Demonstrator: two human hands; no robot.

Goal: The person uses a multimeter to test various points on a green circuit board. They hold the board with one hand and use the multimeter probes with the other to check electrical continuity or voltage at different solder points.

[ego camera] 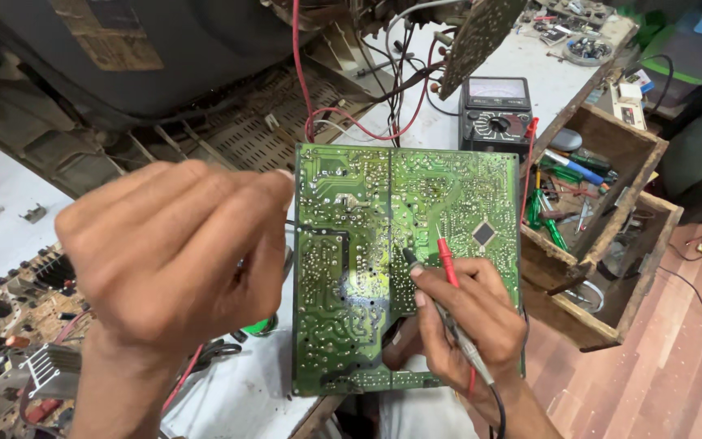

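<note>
So the green circuit board (367, 268) is propped up solder side facing the camera, at the edge of the white bench (237, 398). The left hand (172, 252) grips its left edge, fingers curled together. The right hand (473, 313) pinches both the red probe (447, 262) and black probe (424, 280), tips touching the board. A multimeter (497, 114) sits just behind.
</note>
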